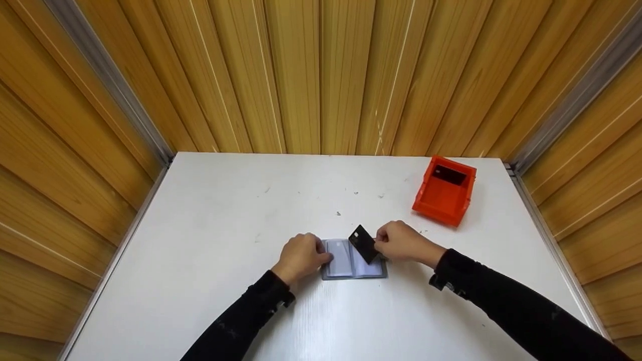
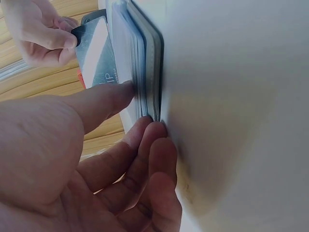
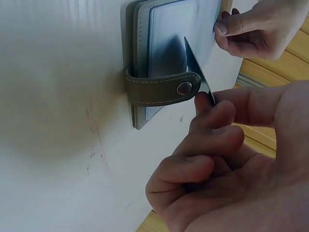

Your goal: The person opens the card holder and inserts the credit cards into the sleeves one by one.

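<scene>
A small card holder (image 1: 341, 275) lies spread on the white table, its clear plastic sleeves (image 1: 339, 258) facing up. My left hand (image 1: 301, 254) grips its left edge, thumb on the sleeves and fingertips against the side, as the left wrist view shows. Between thumb and forefinger my right hand (image 1: 401, 241) pinches a black card (image 1: 363, 242) by one corner. The card is tilted above the right-hand sleeves; whether its lower corner touches them I cannot tell. In the right wrist view, a snap strap (image 3: 157, 90) sticks out from the holder's side near the card.
An orange-red bin (image 1: 441, 205) stands at the table's back right, with another black card (image 1: 450, 175) inside against its far end. Wood-patterned panels (image 1: 321, 75) rise behind the table (image 1: 225, 210) and along both sides.
</scene>
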Demonstrator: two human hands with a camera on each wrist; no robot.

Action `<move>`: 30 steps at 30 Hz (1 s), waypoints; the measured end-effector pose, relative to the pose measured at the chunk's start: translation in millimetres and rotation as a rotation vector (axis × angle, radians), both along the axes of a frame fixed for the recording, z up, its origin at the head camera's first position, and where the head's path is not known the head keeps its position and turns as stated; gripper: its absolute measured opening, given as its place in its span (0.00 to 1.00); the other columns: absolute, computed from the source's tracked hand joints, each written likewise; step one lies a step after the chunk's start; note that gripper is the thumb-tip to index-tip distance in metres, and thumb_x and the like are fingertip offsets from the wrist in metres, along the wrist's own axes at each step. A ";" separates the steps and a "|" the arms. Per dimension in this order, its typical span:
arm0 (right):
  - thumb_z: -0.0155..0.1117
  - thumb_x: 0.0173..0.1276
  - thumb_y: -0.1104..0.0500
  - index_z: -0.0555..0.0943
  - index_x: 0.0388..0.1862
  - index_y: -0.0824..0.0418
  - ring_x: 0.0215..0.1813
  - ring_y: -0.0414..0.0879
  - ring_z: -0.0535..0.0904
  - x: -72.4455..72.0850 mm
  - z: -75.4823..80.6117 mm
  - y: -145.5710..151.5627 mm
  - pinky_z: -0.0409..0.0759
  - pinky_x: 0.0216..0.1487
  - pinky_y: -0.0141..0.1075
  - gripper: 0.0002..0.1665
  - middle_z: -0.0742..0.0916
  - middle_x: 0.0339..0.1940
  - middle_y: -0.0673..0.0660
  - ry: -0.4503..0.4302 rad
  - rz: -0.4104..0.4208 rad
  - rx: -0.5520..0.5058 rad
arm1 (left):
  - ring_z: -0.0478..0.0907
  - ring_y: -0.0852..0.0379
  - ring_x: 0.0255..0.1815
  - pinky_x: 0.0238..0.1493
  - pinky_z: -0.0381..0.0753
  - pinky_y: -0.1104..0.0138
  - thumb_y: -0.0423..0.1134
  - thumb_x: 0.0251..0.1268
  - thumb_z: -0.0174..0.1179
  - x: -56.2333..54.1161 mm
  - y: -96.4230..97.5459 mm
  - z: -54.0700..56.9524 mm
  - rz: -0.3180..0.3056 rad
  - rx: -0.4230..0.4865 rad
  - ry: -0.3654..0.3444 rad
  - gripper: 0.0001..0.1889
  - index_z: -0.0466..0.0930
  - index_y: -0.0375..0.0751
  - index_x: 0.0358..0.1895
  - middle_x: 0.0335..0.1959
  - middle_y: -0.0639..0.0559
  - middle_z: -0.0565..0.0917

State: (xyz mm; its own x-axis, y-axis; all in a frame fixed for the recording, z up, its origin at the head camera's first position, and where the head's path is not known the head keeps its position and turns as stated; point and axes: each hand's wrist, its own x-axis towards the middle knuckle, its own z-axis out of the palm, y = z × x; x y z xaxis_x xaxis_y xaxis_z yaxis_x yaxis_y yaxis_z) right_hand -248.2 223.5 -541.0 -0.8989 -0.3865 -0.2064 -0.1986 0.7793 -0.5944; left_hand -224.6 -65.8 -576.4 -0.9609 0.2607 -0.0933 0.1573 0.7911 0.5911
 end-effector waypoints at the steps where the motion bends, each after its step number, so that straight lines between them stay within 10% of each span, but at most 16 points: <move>1: 0.64 0.69 0.62 0.82 0.22 0.55 0.23 0.40 0.74 0.2 -0.4 0.6 0.70 0.27 0.33 0.14 0.79 0.18 0.45 -0.002 -0.001 -0.001 | 0.77 0.58 0.29 0.35 0.77 0.63 0.48 0.65 0.77 0.1 0.1 -0.1 -0.002 0.001 0.004 0.11 0.90 0.49 0.28 0.26 0.58 0.87; 30: 0.65 0.69 0.61 0.83 0.24 0.54 0.29 0.41 0.73 6.8 -3.0 5.0 0.68 0.31 0.33 0.12 0.79 0.24 0.45 -0.042 0.004 -0.043 | 0.77 0.58 0.29 0.34 0.76 0.64 0.47 0.65 0.78 0.9 0.9 -0.3 0.002 0.016 -0.003 0.12 0.89 0.48 0.27 0.25 0.57 0.86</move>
State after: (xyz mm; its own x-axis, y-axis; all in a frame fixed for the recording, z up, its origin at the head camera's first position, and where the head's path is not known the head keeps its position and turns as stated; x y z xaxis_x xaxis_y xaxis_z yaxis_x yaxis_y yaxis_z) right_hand -241.4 228.6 -544.0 -0.8882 -0.3993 -0.2273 -0.1757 0.7523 -0.6350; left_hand -223.6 -65.0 -576.7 -0.9612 0.2601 -0.0921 0.1537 0.7819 0.6042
